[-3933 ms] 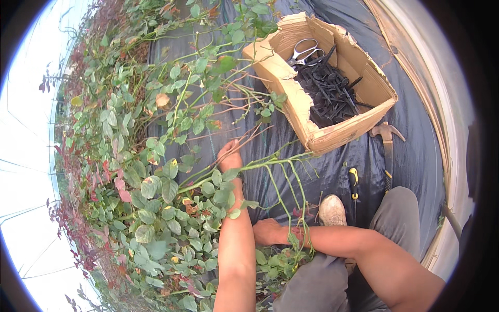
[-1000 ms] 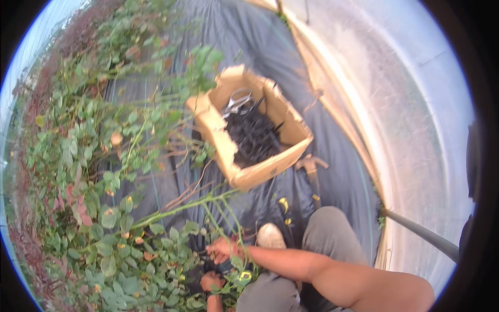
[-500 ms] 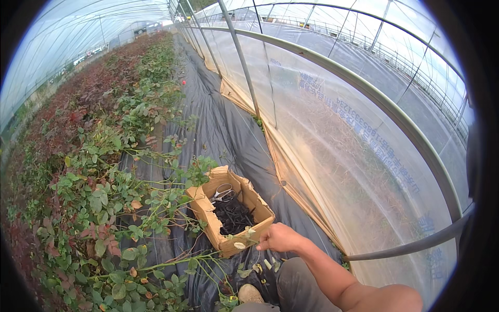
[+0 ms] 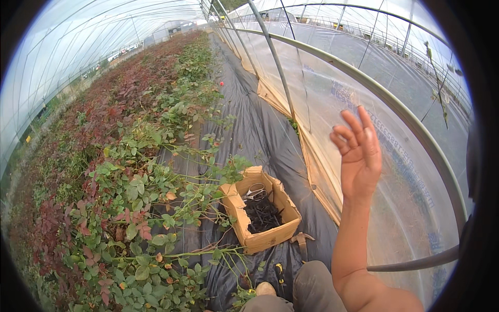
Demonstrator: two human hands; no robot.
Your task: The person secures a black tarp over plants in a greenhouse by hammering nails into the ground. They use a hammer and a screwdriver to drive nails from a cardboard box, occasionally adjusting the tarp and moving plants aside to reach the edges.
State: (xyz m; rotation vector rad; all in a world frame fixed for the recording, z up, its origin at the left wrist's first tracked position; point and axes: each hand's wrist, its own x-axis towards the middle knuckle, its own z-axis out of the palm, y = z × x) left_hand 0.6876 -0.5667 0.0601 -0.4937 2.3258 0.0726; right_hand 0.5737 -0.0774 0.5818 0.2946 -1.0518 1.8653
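Observation:
My right hand point(image 4: 359, 153) is raised in front of the clear plastic sheeting, its fingers spread and nothing in them. Beyond it, at the upper right, a thin leafy stem point(image 4: 441, 88) hangs in the air, apart from the hand. Below, a torn-edged cardboard box point(image 4: 273, 237) stands on the black ground sheet. It holds a heap of black strips point(image 4: 262, 213) and a pair of scissors point(image 4: 255, 192) with pale loop handles. My left hand is out of view.
Rose bushes point(image 4: 140, 203) fill the left side, some branches reaching toward the box. A hammer-like tool point(image 4: 302, 240) and a yellow-and-black tool point(image 4: 280, 273) lie by my knees. Plastic sheeting point(image 4: 400, 192) on metal poles runs along the right, with black ground sheet point(image 4: 244, 119) between.
My right hand has swung up from beside the box, and its fingers have opened. The leafy stem now shows at the upper right. The view has shifted, moving the box rightward.

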